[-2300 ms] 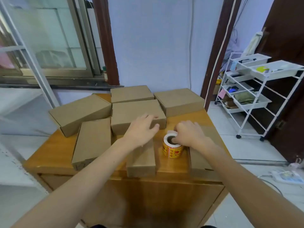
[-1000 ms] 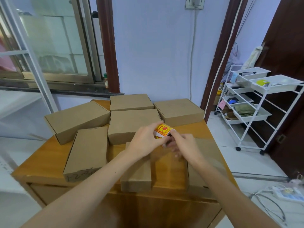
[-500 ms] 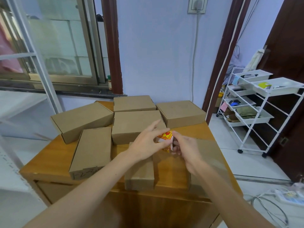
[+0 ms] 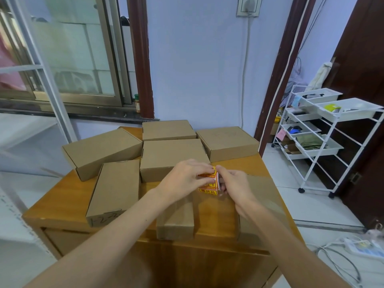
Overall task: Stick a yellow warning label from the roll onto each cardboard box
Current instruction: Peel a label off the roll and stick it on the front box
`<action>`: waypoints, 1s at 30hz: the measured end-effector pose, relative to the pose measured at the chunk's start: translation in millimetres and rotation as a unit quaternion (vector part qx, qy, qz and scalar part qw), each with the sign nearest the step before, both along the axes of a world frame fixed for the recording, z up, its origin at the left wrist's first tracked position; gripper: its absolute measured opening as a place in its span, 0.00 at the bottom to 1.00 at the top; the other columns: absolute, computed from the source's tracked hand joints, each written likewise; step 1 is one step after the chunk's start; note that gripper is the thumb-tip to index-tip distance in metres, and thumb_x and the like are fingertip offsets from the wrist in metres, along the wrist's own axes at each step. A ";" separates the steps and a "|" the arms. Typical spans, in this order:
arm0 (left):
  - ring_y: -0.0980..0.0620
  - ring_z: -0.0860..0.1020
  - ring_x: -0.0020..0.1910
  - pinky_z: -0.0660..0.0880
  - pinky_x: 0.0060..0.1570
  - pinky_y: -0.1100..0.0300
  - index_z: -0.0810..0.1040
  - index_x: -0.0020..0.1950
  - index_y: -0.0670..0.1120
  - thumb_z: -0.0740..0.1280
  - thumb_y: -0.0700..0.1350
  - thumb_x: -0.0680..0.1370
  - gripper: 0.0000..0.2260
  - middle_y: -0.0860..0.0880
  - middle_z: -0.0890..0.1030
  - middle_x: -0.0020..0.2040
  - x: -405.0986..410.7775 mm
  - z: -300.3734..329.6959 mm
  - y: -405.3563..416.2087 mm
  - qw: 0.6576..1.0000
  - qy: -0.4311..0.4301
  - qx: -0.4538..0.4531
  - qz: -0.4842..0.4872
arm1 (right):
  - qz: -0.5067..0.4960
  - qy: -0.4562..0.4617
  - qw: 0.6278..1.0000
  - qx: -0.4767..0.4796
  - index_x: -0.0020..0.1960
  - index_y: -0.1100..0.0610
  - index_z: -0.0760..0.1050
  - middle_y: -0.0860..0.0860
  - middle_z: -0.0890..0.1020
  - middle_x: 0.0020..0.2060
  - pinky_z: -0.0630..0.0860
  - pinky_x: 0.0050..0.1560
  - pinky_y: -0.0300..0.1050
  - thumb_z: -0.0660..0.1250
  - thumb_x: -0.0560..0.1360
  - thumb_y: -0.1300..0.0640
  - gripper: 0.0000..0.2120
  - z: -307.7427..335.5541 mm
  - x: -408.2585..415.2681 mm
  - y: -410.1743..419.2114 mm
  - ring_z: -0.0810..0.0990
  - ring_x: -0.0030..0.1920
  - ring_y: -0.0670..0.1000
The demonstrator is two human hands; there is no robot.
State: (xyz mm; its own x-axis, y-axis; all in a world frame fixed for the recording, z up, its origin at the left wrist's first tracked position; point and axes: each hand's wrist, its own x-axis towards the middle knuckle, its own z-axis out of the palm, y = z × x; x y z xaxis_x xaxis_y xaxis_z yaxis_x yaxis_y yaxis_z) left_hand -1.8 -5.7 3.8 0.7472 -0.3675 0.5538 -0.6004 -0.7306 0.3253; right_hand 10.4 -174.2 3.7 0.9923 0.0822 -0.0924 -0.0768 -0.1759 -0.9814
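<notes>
Head view: a small roll of yellow-and-red warning labels on a white core (image 4: 209, 182), held in the air over the middle of a brown wooden table (image 4: 62, 196), between both hands and clear of the tabletop. Roll axis roughly level, running left to right; white rim of the core facing the right hand. Left hand (image 4: 185, 176): fingers closed over the roll's left and upper side. Right hand (image 4: 232, 183): thumb and forefinger pinched together at the roll's top edge, on the yellow label end; remaining fingers curled at the core's open side. Plain brown cardboard boxes, seven, closed, no label visible on any: three along the table's far edge (image 4: 168, 129), one behind the hands at centre (image 4: 170, 156), one long box towards the left edge, long axis running near to far (image 4: 116, 186), two at the near edge beneath the forearms (image 4: 176, 221). White wire trolley with trays (image 4: 324, 142) on the floor right of the table.
</notes>
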 end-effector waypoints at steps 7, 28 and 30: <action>0.58 0.80 0.53 0.74 0.57 0.68 0.85 0.54 0.44 0.72 0.47 0.75 0.11 0.48 0.85 0.55 -4.0 4.1 -0.4 0.998 -0.001 -0.059 -0.004 | 0.022 -0.024 0.999 0.006 0.36 0.55 0.82 0.47 0.80 0.22 0.72 0.32 0.40 0.62 0.80 0.49 0.19 7.0 -5.1 1.6 0.76 0.23 0.40; 0.52 0.77 0.45 0.75 0.48 0.51 0.82 0.48 0.47 0.75 0.44 0.72 0.06 0.51 0.79 0.44 -2.3 7.2 -9.0 0.983 0.120 -0.134 0.026 | 0.045 -0.086 0.994 -0.044 0.21 0.50 0.74 0.45 0.75 0.18 0.71 0.28 0.35 0.62 0.80 0.52 0.28 18.5 -6.9 -1.3 0.74 0.22 0.42; 0.51 0.78 0.45 0.76 0.50 0.49 0.82 0.48 0.47 0.74 0.44 0.73 0.05 0.52 0.79 0.44 -2.3 6.3 -8.8 0.982 0.122 -0.145 0.020 | 0.041 -0.083 0.995 -0.038 0.19 0.50 0.73 0.44 0.74 0.17 0.70 0.25 0.33 0.62 0.81 0.53 0.29 19.2 -6.7 -2.7 0.74 0.20 0.40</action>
